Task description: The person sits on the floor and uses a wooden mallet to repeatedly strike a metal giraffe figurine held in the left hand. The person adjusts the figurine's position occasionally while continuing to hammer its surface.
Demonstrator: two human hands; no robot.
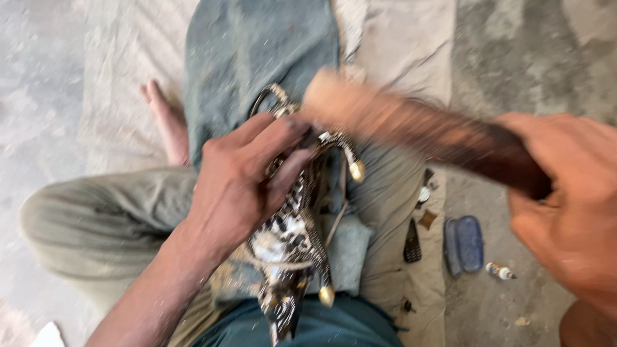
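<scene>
My left hand clamped the patterned metal piece against my lap, its long axis running from my waist away toward my knees. My right hand, closed around a wooden mallet, held it right of the piece, the pale head just above the piece's far end.

There are no labels, signs or screens here. The only package-like things lie on the floor at the right: a small white bottle with a coloured cap, lying on its side, and just beside it, to the left, a flat blue oval case. It is too blurred to tell whether the bottle carries print.
</scene>
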